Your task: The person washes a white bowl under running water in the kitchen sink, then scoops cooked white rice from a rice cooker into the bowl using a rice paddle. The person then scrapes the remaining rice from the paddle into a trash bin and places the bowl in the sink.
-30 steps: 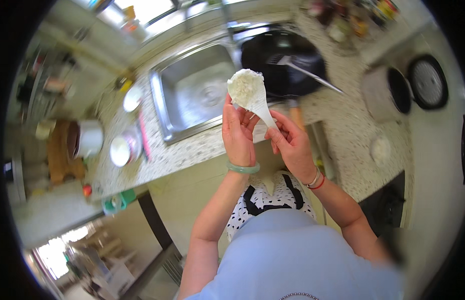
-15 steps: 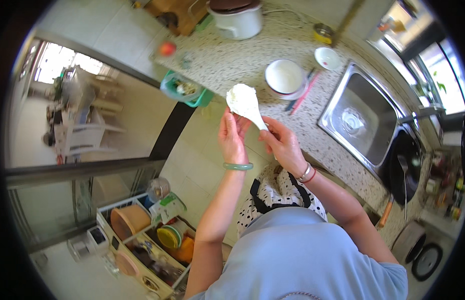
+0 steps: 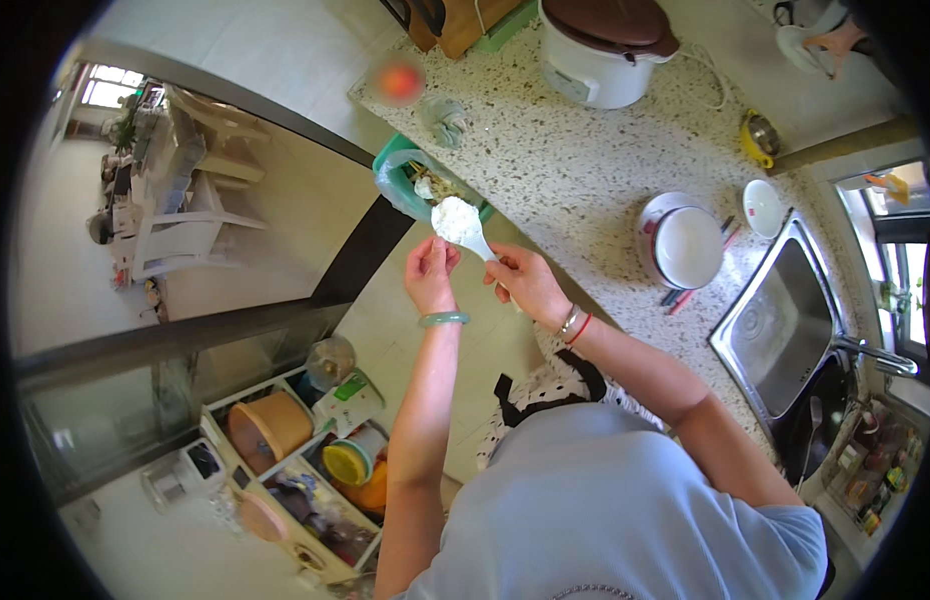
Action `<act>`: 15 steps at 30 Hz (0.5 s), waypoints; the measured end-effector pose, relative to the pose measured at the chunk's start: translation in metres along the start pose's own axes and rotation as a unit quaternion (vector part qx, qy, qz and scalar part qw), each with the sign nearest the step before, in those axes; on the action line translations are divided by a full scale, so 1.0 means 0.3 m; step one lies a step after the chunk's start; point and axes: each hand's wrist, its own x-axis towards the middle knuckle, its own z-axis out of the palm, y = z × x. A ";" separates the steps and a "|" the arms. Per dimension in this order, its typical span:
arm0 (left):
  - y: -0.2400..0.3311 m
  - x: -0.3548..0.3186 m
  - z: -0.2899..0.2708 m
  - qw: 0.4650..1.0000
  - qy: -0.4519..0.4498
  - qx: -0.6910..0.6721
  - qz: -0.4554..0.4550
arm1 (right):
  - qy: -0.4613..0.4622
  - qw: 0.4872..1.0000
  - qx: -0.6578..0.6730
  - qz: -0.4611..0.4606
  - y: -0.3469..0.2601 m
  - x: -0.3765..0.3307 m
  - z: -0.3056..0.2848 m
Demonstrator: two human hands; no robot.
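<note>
My right hand (image 3: 530, 287) is closed round the handle of a white rice paddle (image 3: 477, 244). A mound of white rice (image 3: 455, 218) covers the paddle's head, which points away to the left. My left hand (image 3: 431, 278), with a green bangle at the wrist, is cupped just beneath the paddle's head, fingers curled but apart. Whether its fingertips touch the paddle I cannot tell. Just beyond the rice stands a green bin (image 3: 388, 160) with a clear liner and food scraps inside.
On the speckled counter (image 3: 585, 165) are a white cooker (image 3: 597, 85) with a brown lid, white bowls (image 3: 689, 248), a small dish (image 3: 762, 208) and a blurred red round thing (image 3: 399, 80). At right is the steel sink (image 3: 780, 330). A loaded storage rack (image 3: 325, 490) stands at lower left.
The view has turned, so the counter items appear further right. Both hands and the rice-laden paddle have moved left and are now close to the green bin.
</note>
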 end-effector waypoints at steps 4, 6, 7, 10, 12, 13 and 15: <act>-0.031 0.201 0.010 0.995 -0.018 0.096 -0.005 | -0.011 0.996 0.038 0.079 -0.006 0.212 -0.005; -0.035 0.297 0.008 0.989 -0.044 0.139 -0.009 | -0.005 0.992 0.068 0.106 0.009 0.295 0.007; -0.042 0.333 0.009 0.986 -0.057 0.158 -0.012 | 0.001 0.990 0.082 0.117 0.018 0.331 0.011; -0.084 0.412 0.007 0.970 -0.058 0.234 0.025 | -0.008 0.979 0.113 0.171 0.042 0.405 0.003; -0.107 0.463 0.001 0.963 -0.082 0.256 0.038 | -0.014 0.968 0.149 0.201 0.065 0.444 0.002; -0.112 0.489 -0.003 0.964 -0.101 0.244 0.028 | -0.013 0.962 0.175 0.209 0.080 0.459 0.007; -0.108 0.522 0.020 0.958 -0.116 0.261 0.040 | -0.001 0.949 0.219 0.226 0.095 0.483 0.013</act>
